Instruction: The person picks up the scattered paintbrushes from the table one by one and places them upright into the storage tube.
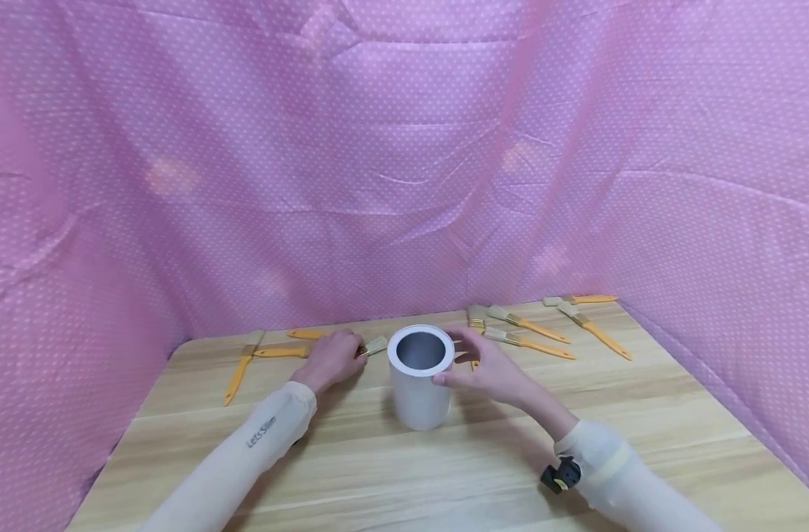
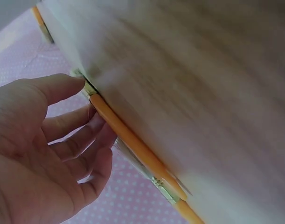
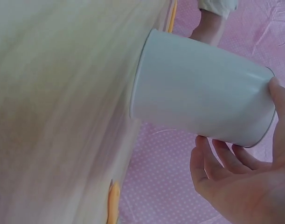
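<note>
A white cylindrical container (image 1: 420, 399) with a grey hollow inside stands upright on the table. My right hand (image 1: 487, 369) grips it near the top, with the thumb at the rim and the fingers against its far side; the right wrist view shows this hand (image 3: 245, 182) around the container's (image 3: 198, 88) upper end. To the container's left, my left hand (image 1: 334, 358) pinches a paintbrush near its metal band. Its pale bristles (image 1: 376, 345) point toward the container. In the left wrist view, the thumb and fingers meet by the band, and the orange handle (image 2: 133, 140) lies along the table.
Another paintbrush (image 1: 238, 379) lies at the left, and an orange handle (image 1: 304, 334) shows behind my left hand. Several more paintbrushes (image 1: 537, 347) lie scattered at the back right of the wooden table (image 1: 391, 480). Pink dotted cloth (image 1: 404, 162) hangs around the table.
</note>
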### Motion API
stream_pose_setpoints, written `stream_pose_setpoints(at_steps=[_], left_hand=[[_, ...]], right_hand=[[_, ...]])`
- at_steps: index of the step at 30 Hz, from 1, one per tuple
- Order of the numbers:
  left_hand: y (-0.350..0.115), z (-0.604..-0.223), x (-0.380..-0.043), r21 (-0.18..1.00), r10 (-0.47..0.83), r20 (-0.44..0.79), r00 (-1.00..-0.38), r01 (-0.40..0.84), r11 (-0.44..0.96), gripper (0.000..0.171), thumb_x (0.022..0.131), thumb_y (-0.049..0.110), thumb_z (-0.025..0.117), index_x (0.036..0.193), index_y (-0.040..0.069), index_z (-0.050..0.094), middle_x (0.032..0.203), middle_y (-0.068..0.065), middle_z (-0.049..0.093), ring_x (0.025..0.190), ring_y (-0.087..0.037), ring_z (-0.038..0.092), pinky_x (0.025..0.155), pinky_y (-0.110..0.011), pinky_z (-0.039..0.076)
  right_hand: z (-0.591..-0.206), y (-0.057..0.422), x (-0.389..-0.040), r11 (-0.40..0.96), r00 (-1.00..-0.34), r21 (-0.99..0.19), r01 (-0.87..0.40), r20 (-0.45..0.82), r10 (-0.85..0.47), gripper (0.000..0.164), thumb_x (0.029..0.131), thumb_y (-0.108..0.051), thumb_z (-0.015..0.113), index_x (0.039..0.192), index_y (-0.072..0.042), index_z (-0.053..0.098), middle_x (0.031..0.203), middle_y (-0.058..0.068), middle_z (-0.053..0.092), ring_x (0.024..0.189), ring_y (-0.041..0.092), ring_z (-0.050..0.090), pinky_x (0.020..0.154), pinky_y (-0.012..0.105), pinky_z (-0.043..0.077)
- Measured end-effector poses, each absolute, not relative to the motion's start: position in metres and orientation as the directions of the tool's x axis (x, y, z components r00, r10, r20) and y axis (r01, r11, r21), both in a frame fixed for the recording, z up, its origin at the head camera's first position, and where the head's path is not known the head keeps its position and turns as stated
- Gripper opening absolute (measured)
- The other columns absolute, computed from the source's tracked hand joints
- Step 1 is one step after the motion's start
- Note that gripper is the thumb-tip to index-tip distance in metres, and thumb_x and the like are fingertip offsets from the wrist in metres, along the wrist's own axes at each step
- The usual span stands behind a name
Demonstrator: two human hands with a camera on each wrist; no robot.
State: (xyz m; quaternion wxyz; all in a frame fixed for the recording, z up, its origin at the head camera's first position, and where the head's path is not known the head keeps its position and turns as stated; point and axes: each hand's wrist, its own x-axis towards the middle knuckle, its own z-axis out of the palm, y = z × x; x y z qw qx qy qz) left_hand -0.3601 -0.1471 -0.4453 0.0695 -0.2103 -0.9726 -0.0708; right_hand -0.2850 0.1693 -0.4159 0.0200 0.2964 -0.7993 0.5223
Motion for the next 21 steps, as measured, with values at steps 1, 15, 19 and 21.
stream_pose_setpoints(at_steps=[1,15,19,21], left_hand=[[-0.147,-0.446,-0.36,0.109,0.402,0.161,-0.902,0.421,0.901,0.016,0.093,0.021,0.072,0.078,0.017,0.065,0.079,0.001,0.052,0.071,-0.018,0.049,0.066,-0.041,0.044],[-0.151,-0.433,-0.357,0.216,0.437,0.147,-0.888,0.46,0.861,0.007,0.091,0.018,0.075,0.089,0.013,0.07,0.083,0.001,0.059,0.076,-0.017,0.055,0.068,-0.038,0.05],[-0.155,-0.423,-0.347,0.328,0.375,0.171,-0.911,0.411,0.851,0.019,0.094,0.028,0.072,0.103,0.011,0.073,0.092,0.001,0.064,0.083,-0.017,0.059,0.076,-0.038,0.051],[-0.155,-0.416,-0.342,0.358,0.353,0.187,-0.917,0.398,0.844,0.021,0.095,0.029,0.071,0.107,0.012,0.072,0.097,0.001,0.065,0.087,-0.018,0.06,0.079,-0.038,0.052]], right_hand=[[-0.415,0.169,-0.283,0.281,-0.819,-0.819,-0.501,0.343,-0.46,0.074,0.078,-0.029,0.091,0.141,-0.014,0.055,0.131,0.001,0.062,0.114,0.026,0.061,0.098,0.052,0.048],[-0.414,0.17,-0.273,0.268,-0.791,-0.8,-0.537,0.367,-0.49,0.075,0.077,-0.028,0.092,0.141,-0.013,0.056,0.129,-0.001,0.063,0.108,0.02,0.063,0.095,0.046,0.051],[-0.415,0.171,-0.274,0.266,-0.783,-0.794,-0.547,0.373,-0.498,0.076,0.077,-0.029,0.092,0.142,-0.013,0.055,0.13,-0.002,0.062,0.109,0.02,0.063,0.095,0.046,0.051],[-0.414,0.171,-0.275,0.261,-0.779,-0.791,-0.554,0.381,-0.498,0.076,0.077,-0.028,0.092,0.142,-0.013,0.055,0.13,-0.002,0.062,0.109,0.021,0.064,0.095,0.046,0.051]])
